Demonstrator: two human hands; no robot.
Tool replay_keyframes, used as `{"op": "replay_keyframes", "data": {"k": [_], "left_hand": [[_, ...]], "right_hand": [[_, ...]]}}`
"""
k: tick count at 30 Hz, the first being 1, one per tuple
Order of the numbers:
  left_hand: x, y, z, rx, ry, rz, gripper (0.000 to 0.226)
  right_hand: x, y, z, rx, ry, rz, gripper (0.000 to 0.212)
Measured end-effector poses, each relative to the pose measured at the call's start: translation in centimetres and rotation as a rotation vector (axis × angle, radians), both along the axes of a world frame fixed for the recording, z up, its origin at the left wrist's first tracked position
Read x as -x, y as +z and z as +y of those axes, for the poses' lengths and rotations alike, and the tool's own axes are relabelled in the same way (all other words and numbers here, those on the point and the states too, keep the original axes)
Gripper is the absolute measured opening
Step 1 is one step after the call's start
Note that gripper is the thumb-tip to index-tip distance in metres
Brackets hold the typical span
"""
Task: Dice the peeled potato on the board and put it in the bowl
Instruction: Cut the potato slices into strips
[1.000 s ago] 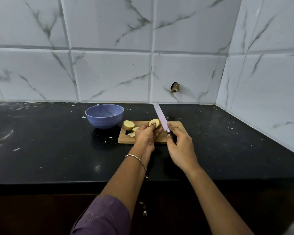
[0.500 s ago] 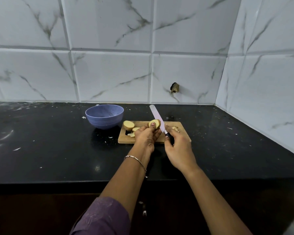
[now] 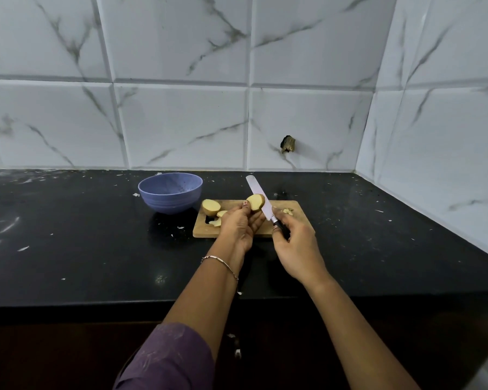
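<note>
Above board [image 3: 202, 230], left hand [image 3: 238, 223] gripping potato [image 3: 255, 202], knife [image 3: 254, 189]

A left hand [image 3: 238, 223] pinches a pale yellow cut potato piece [image 3: 255, 202] at its fingertips above a small rectangular wooden cutting board [image 3: 302, 224]. A right hand [image 3: 296, 243] grips the dark handle of a long silver-bladed knife [image 3: 256, 190], whose blade rests against the piece's right side. Another potato half [image 3: 211, 207] and small slices [image 3: 219, 218] lie on the board's left end. A blue-violet round bowl [image 3: 170, 192] stands just left of the board on a black stone counter [image 3: 82, 235].
</note>
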State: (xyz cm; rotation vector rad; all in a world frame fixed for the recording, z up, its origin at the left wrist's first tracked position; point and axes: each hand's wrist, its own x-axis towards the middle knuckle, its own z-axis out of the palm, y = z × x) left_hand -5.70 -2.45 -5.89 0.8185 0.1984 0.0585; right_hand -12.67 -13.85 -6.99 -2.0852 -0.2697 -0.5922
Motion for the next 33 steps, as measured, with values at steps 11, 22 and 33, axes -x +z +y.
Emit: {"op": "replay_keyframes", "data": {"k": [11, 22, 33], "left_hand": [[0.6, -0.1, -0.8, 0.0, -0.008, -0.02, 0.03], [-0.2, -0.3, -0.3, 0.103, -0.014, -0.015, 0.022], [-0.7, -0.5, -0.5, 0.071, -0.062, -0.001, 0.013]], "right_hand": [[-1.2, -0.4, 0.0, -0.116, 0.07, 0.073, 0.035], [-1.2, -0.7, 0.2, -0.162, 0.168, 0.107, 0.022], [-1.4, -0.5, 0.4, -0.234, 0.232, 0.142, 0.028]]}}
